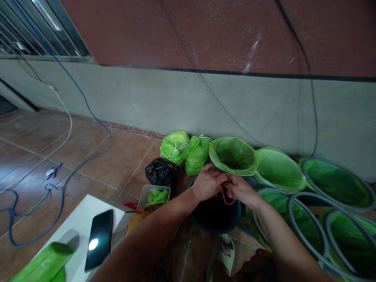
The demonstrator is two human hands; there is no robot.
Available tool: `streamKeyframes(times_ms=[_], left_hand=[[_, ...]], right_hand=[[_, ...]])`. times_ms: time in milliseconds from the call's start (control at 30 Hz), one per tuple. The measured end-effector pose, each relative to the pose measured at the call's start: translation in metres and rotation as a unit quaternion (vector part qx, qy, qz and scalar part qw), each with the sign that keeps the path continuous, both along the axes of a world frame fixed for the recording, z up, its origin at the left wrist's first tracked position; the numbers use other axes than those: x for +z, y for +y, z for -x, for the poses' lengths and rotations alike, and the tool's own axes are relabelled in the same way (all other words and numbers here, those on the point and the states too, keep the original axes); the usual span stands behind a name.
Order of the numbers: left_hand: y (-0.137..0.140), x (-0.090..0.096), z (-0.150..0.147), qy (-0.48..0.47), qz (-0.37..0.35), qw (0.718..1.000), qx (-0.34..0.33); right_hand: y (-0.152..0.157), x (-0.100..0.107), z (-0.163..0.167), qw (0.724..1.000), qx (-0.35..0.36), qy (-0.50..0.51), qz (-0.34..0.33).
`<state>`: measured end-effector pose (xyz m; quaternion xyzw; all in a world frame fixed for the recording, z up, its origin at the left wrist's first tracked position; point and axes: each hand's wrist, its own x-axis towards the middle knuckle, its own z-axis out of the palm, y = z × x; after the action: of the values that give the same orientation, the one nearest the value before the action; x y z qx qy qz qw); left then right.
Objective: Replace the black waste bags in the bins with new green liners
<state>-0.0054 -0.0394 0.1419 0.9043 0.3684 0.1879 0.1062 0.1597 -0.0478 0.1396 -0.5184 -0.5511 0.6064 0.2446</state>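
Note:
My left hand (207,183) and my right hand (241,191) meet over the rim of a dark bin (216,219). The fingers of both are pinched together on a thin red drawstring (228,202), which hangs in a loop below my right fingers. The bin's inside is too dark to make out. Just beyond my hands stands a bin lined with a green bag (233,156). Left of them sit a tied black bag (161,172) with a bit of red string and two tied green bags (175,148) with white strings.
Several bins with green liners (273,168) crowd the right side along the wall (141,94). A clear tub (145,196) holds green plastic. A phone (100,239) and a green roll (44,262) lie on a white surface (85,207). A blue cable (88,158) crosses the tiles.

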Motion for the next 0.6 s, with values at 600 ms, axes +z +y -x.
streamKeyframes(times_ms=[600], left_hand=[[0.005,-0.009,0.002,0.026,0.083,0.989,0.122]], right_hand=[[0.006,-0.009,-0.007,0.864,0.003,-0.436,-0.252]])
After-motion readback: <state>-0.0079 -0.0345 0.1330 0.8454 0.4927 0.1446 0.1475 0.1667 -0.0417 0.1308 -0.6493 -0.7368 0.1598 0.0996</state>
